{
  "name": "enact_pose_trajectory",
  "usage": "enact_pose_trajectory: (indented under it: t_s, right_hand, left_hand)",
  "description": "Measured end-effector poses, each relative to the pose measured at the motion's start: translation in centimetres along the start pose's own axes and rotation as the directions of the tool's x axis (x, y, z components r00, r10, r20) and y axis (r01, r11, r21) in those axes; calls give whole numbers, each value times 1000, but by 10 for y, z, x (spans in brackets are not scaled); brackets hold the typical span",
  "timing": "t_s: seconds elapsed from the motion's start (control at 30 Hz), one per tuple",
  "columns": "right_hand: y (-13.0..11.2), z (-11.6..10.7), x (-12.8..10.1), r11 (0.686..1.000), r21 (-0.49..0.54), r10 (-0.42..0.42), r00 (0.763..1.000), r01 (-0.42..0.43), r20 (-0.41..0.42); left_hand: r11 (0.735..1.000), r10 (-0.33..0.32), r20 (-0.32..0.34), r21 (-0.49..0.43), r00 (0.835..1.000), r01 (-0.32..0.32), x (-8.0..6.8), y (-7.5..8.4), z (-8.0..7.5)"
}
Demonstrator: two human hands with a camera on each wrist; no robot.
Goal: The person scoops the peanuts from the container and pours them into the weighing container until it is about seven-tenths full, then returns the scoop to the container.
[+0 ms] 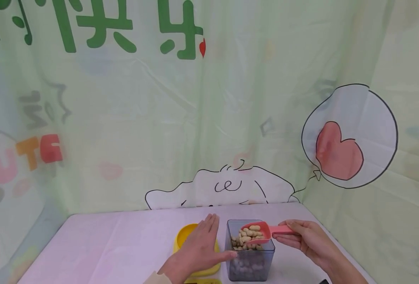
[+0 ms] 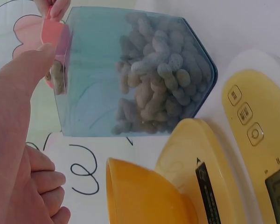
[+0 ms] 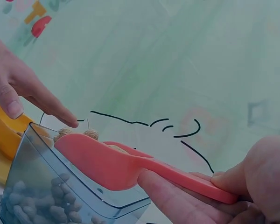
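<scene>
At the left we see a yellow bowl (image 1: 185, 233) on a yellow scale (image 2: 252, 140). Over it our left hand (image 1: 199, 246) lies flat, fingers straight, thumb against the clear container (image 1: 250, 252) of peanuts (image 2: 154, 84). Our right hand (image 1: 307, 238) pinches the pink scoop (image 1: 262, 232), loaded, above the container.

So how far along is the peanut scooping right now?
A scoopful is already loaded: the pink scoop carries peanuts above the clear container, pinched by the right hand. The left hand steadies the container's side. Left: the yellow bowl on the scale shows no peanuts in its visible part.
</scene>
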State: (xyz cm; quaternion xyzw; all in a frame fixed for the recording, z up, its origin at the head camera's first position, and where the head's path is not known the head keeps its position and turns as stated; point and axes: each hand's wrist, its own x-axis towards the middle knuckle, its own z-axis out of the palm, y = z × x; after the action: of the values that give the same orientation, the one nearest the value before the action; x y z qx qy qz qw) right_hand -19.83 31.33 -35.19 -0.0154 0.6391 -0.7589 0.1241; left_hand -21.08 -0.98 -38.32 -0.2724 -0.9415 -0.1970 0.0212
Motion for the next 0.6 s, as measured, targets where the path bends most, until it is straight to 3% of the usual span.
enact_pose_trajectory:
  t_s: [0.37, 0.6]
  right_hand:
    - [-3, 10, 3, 1000, 5, 19, 999, -19, -38]
    - [-5, 24, 7, 1000, 4, 4, 1000, -4, -30]
  left_hand:
    - [1000, -25, -4, 3, 1000, 25, -7, -14, -8]
    - [999, -46, -55, 8, 997, 46, -14, -23, -12]
